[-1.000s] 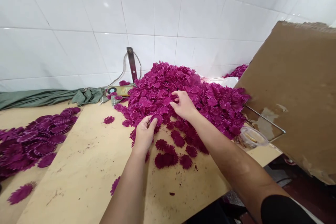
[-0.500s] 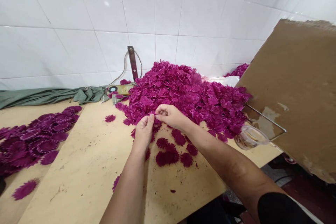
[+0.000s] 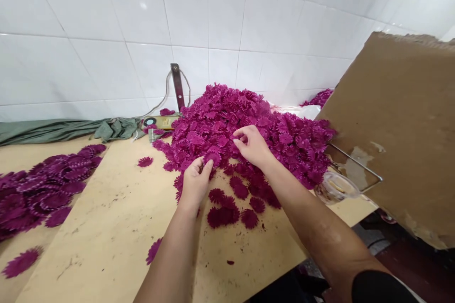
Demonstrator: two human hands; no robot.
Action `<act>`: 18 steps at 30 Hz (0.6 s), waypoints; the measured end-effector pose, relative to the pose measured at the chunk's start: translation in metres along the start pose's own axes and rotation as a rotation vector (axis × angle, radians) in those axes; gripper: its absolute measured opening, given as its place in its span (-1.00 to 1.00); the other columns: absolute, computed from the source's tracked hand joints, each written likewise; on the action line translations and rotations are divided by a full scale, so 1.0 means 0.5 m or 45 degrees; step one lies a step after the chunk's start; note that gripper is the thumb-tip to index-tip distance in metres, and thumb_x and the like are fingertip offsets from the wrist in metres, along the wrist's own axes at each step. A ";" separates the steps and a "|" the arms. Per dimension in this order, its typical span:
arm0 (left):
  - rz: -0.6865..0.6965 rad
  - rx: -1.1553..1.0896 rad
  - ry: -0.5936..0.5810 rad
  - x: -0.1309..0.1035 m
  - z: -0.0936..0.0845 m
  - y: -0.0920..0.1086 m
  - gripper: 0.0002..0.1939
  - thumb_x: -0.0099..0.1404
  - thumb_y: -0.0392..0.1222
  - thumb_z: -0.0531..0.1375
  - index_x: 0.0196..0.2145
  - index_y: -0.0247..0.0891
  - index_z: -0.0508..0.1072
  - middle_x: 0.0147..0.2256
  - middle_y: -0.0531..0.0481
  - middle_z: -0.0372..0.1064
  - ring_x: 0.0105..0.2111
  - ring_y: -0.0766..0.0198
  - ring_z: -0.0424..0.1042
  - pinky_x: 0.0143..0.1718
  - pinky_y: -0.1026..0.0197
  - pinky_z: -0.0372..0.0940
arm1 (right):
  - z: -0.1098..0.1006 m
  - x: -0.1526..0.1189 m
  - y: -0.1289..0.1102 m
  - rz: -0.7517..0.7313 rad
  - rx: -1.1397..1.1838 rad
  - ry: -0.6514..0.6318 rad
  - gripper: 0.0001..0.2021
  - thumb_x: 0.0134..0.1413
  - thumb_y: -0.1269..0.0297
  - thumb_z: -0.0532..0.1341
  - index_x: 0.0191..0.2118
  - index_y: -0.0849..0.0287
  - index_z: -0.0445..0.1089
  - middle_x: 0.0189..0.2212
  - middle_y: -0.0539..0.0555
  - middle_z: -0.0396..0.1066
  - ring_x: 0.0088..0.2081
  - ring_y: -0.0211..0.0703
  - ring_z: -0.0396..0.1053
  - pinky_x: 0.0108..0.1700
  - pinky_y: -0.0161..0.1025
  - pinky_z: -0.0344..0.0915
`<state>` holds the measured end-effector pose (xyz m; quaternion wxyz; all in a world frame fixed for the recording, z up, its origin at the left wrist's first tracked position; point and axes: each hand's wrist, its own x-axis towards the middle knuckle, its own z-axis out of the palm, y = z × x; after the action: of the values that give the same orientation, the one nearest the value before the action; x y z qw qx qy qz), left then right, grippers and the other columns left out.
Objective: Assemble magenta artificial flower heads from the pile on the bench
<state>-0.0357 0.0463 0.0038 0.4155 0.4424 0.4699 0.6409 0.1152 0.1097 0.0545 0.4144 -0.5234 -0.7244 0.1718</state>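
Observation:
My left hand pinches a magenta artificial flower piece between thumb and fingers, at the front edge of a large heap of the same pieces. My right hand hovers over the heap's front, fingers curved and thumb a little apart, with nothing visible in it. Below the hands, several loose flower pieces lie on the tan board.
A second pile of flower pieces lies at the left. A brown cardboard sheet leans at the right, beside a clear plastic tub. Green cloth and a yellow device lie along the white tiled wall.
My hands were together at the flower piece. The right hand has parted from it and moved right and up over the heap, while the left keeps the piece.

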 end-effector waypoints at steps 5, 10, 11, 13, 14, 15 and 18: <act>-0.002 0.043 0.046 0.000 -0.007 -0.005 -0.63 -0.09 0.07 0.26 -0.64 -0.26 0.24 -0.66 0.20 0.09 -0.61 0.45 0.05 -0.54 0.33 0.04 | 0.023 -0.050 -0.070 -0.171 0.130 -0.282 -0.92 -0.06 0.32 0.17 -0.45 0.22 0.34 -0.46 0.02 0.31 -0.45 -0.31 0.23 -0.31 -0.27 0.24; -0.083 -0.055 0.003 -0.001 -0.014 -0.003 -0.59 -0.12 0.16 0.26 -0.60 -0.27 0.30 -0.61 0.14 0.21 -0.51 0.37 0.20 -0.40 0.29 0.14 | 0.048 -0.042 -0.074 0.085 0.462 -0.743 -0.92 -0.14 0.44 0.20 -0.47 0.24 0.26 -0.57 -0.07 0.23 -0.53 -0.38 0.18 -0.40 -0.35 0.19; -0.116 -0.087 -0.024 -0.002 -0.014 -0.002 -0.57 -0.10 0.18 0.23 -0.60 -0.27 0.30 -0.61 0.14 0.21 -0.51 0.36 0.21 -0.40 0.29 0.14 | 0.050 -0.041 -0.070 0.098 0.496 -0.780 -0.92 -0.14 0.45 0.19 -0.48 0.24 0.24 -0.60 -0.10 0.20 -0.55 -0.39 0.15 -0.43 -0.36 0.17; -0.155 -0.114 -0.071 -0.004 -0.013 -0.001 -0.56 -0.05 0.21 0.19 -0.59 -0.26 0.29 -0.62 0.14 0.19 -0.52 0.36 0.20 -0.42 0.29 0.13 | 0.055 -0.042 -0.061 0.058 0.473 -0.751 -0.90 -0.12 0.49 0.14 -0.52 0.21 0.19 -0.64 -0.13 0.12 -0.58 -0.39 0.08 -0.48 -0.37 0.10; -0.152 -0.096 -0.082 -0.005 -0.013 -0.001 -0.57 -0.04 0.21 0.19 -0.59 -0.26 0.28 -0.62 0.14 0.17 -0.53 0.37 0.18 -0.44 0.30 0.12 | 0.057 -0.044 -0.058 0.023 0.415 -0.691 -0.89 -0.11 0.50 0.11 -0.54 0.20 0.17 -0.65 -0.13 0.09 -0.59 -0.39 0.05 -0.49 -0.37 0.08; -0.136 -0.060 -0.093 -0.005 -0.012 0.000 -0.58 -0.05 0.19 0.20 -0.60 -0.25 0.26 -0.63 0.16 0.14 -0.55 0.39 0.14 -0.47 0.31 0.10 | 0.060 -0.047 -0.056 -0.011 0.332 -0.608 -0.88 -0.10 0.51 0.09 -0.54 0.19 0.15 -0.65 -0.13 0.09 -0.58 -0.37 0.04 -0.48 -0.36 0.06; -0.047 0.098 -0.125 -0.003 -0.010 0.002 -0.60 -0.08 0.11 0.24 -0.65 -0.24 0.18 -0.65 0.19 0.03 -0.60 0.43 0.02 -0.54 0.33 0.02 | 0.073 -0.054 -0.055 -0.100 0.016 -0.303 -0.87 -0.08 0.50 0.06 -0.54 0.17 0.13 -0.59 -0.06 0.16 -0.51 -0.30 0.11 -0.39 -0.30 0.11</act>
<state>-0.0404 0.0436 0.0035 0.4325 0.4801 0.4813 0.5922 0.0728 0.0813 0.0404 0.3351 -0.4679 -0.7873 0.2211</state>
